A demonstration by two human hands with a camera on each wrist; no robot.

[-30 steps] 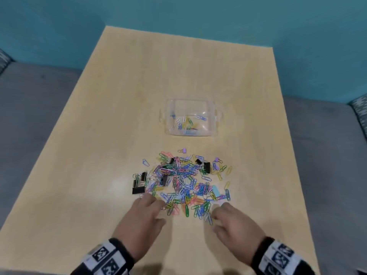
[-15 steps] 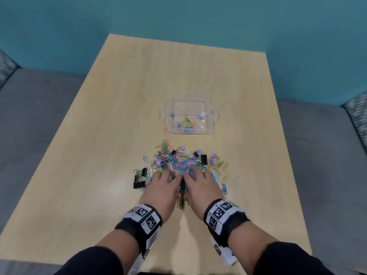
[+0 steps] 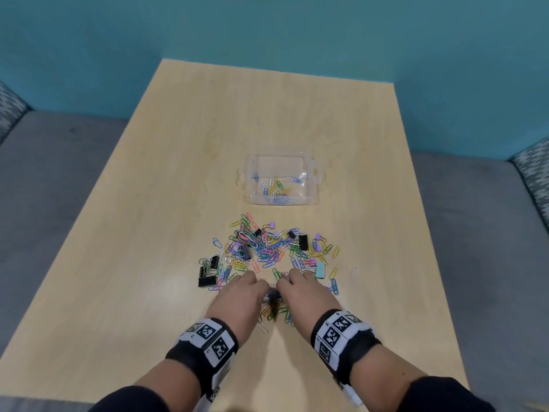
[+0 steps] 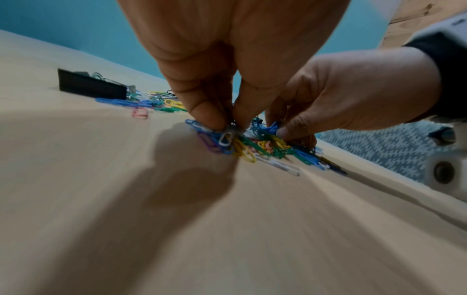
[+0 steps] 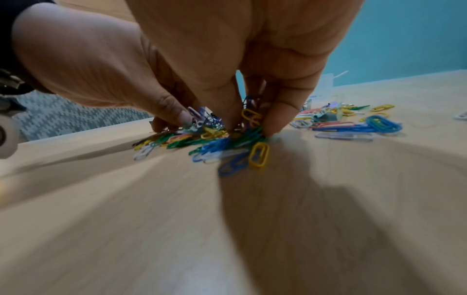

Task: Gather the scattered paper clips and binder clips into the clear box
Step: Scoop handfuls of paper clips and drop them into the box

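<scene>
Black binder clips (image 3: pixel 207 276) lie at the pile's left edge; the left hand (image 3: pixel 237 301) and right hand (image 3: pixel 303 295), fingers curled together, pinch a bunch of paper clips (image 4: pixel 242 147) on the surface (image 3: pixel 148 233), short of the clear box (image 3: pixel 312 185).

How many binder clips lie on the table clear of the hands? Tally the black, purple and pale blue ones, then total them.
black binder clips: 7
purple binder clips: 3
pale blue binder clip: 1
Total: 11, as far as the head view shows.
</scene>
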